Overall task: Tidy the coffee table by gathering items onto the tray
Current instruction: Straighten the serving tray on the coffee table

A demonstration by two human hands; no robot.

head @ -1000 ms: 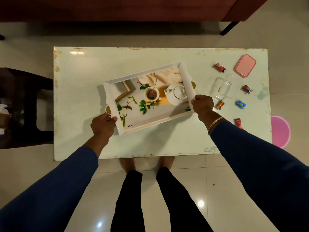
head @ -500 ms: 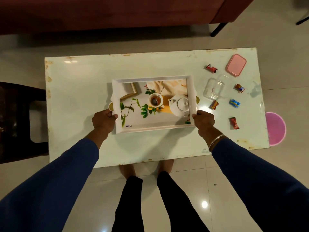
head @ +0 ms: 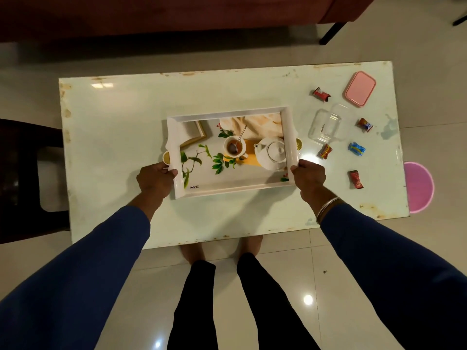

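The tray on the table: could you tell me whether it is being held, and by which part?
Yes: the left hand and right hand grip the tray at its two short ends.

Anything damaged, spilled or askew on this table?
The coffee table has rust-like chipping along its edges. A wet-looking smear sits near its right end. The tray, gripped by both hands, lies roughly square; nothing spilled.
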